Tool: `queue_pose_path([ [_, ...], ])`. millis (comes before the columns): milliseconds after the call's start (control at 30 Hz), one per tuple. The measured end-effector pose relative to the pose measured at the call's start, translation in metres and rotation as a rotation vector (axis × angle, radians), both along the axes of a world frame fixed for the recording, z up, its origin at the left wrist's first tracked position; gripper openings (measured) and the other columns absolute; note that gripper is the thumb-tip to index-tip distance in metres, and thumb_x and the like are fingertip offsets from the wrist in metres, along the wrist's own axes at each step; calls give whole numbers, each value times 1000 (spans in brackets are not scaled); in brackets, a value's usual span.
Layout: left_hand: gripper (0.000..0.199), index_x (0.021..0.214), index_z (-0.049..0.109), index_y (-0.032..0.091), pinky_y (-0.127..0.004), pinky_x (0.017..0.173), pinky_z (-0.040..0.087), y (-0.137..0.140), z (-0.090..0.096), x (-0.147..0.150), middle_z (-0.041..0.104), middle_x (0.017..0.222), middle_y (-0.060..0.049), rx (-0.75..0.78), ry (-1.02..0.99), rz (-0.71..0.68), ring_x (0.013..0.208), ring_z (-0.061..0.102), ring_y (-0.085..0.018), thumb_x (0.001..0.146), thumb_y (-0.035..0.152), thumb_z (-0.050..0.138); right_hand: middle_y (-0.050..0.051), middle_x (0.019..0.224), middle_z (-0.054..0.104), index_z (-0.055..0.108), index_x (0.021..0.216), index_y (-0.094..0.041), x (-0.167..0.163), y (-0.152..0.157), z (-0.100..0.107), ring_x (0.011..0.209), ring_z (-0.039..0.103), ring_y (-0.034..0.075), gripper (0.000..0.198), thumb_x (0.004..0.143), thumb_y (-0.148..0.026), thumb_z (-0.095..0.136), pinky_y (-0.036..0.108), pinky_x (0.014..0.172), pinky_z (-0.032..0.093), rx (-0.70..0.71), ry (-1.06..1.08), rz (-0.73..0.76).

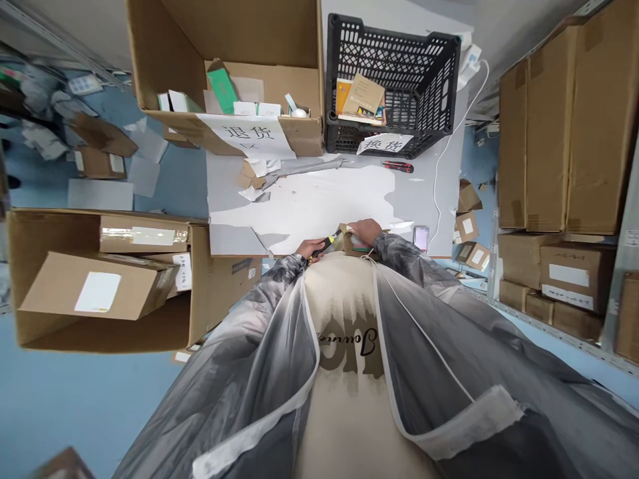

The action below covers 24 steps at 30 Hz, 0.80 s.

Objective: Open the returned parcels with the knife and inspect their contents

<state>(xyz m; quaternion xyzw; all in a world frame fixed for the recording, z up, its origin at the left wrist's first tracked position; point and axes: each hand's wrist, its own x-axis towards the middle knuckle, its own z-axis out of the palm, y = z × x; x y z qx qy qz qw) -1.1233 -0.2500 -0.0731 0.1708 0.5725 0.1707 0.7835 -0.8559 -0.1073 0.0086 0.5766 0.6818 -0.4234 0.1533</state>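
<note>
Near edge of counter (319, 199): left hand (309, 249) clenched on a yellow-black utility knife (330, 243), long axis running up-right toward a small cardboard parcel (349, 243). Right hand (366, 231) rests on top of parcel, pressing it down; whether fingers curl round it can't tell. Parcel sits just right of the blade tip, mostly hidden by hands & chest. Farther back: red cutter (398, 166), black crate (394, 80).

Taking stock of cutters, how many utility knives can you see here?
2: a yellow-black utility knife in the left hand, and a red utility knife on the table before the black crate. Others may be hidden.
</note>
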Motion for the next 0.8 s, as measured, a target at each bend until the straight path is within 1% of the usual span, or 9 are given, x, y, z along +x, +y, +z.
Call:
queue_pose_path([
  [100, 117, 188, 63, 10, -29, 50, 27, -1, -1, 0, 66, 67, -2, -30, -7, 32, 45, 44, -13, 100, 81, 91, 14, 110, 93, 86, 105, -17, -1, 8, 2, 120, 82, 34, 24, 121, -32, 76, 34, 101, 54, 30, -13, 257],
  [133, 114, 188, 63, 10, -28, 50, 26, 0, -2, -1, 65, 67, -1, -44, -32, 42, 45, 43, -13, 101, 77, 91, 15, 110, 93, 87, 107, -16, -1, 10, 2, 118, 83, 34, 23, 121, -32, 76, 35, 102, 55, 39, -1, 290],
  [233, 102, 188, 63, 12, -27, 46, 23, 4, -4, -5, 61, 67, 1, -105, -129, 56, 43, 40, -12, 104, 66, 87, 17, 120, 94, 90, 116, -16, 3, 14, 3, 122, 83, 37, 17, 115, -32, 85, 40, 112, 57, 44, 55, 287],
  [367, 96, 189, 61, 15, -26, 42, 19, 11, -5, -3, 59, 68, 3, -173, -177, 53, 41, 37, -11, 107, 59, 84, 15, 148, 91, 89, 141, -21, 13, 12, 5, 139, 77, 38, 32, 114, -37, 89, 43, 123, 56, 46, 60, 296],
  [467, 95, 186, 66, 13, -26, 43, 23, 10, -2, 4, 62, 68, 1, -112, -111, 54, 42, 41, -11, 107, 61, 88, 14, 162, 86, 85, 158, -23, 18, 6, 6, 147, 72, 38, 40, 122, -39, 75, 45, 125, 54, 69, -2, 362],
  [600, 90, 180, 74, 10, -27, 50, 37, 0, 3, 8, 68, 65, 0, 63, 63, 50, 47, 51, -13, 108, 62, 89, 13, 155, 88, 87, 158, -25, 15, -5, 3, 142, 73, 36, 39, 127, -39, 67, 41, 122, 53, 115, -6, 329],
  [700, 85, 168, 85, 12, -33, 66, 61, -3, 7, 8, 80, 72, -5, 210, 125, -25, 65, 76, -23, 105, 69, 91, 14, 148, 90, 90, 149, -21, 9, -8, 0, 134, 74, 34, 35, 130, -37, 65, 39, 116, 52, 129, -31, 301],
  [767, 78, 153, 95, 15, -42, 93, 74, -2, 8, 7, 92, 92, -11, 333, 152, -124, 98, 91, -34, 98, 71, 96, 16, 139, 91, 91, 140, -15, 5, -3, -1, 125, 74, 31, 40, 134, -37, 58, 37, 108, 52, 126, -90, 246],
  [800, 73, 146, 98, 18, -44, 107, 74, -1, 9, 7, 96, 106, -12, 386, 188, -164, 116, 92, -38, 95, 70, 99, 17, 135, 91, 91, 135, -12, 4, 1, -1, 121, 75, 30, 44, 135, -37, 55, 36, 104, 51, 127, -117, 218],
])
